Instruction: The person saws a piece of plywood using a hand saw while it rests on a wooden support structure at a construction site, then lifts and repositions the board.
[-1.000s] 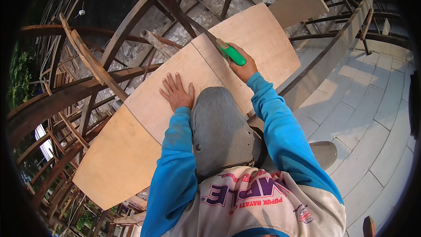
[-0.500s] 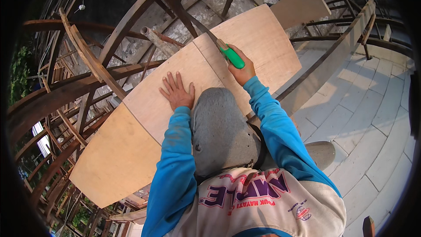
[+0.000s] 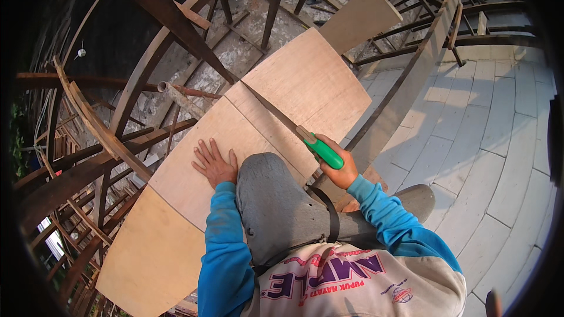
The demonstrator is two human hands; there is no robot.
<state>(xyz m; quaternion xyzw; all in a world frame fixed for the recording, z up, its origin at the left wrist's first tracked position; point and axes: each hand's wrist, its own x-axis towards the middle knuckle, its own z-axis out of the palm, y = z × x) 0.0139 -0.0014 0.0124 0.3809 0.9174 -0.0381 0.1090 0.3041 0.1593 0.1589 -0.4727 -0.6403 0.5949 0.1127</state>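
Our right hand [image 3: 342, 170] grips the saw [image 3: 305, 135]; left of it, our left hand [image 3: 216, 167] rests spread on the board [image 3: 249, 132]; likely sawing, our next stroke wants steadiness.

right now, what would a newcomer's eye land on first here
Probably the bright green saw handle near the middle, gripped in the right hand, with its dark blade slanting up and left over the pale wooden sheeting. Next, the left hand, spread flat on that sheeting beside the grey-clad knee. Dark curved beams crowd the picture's left side.
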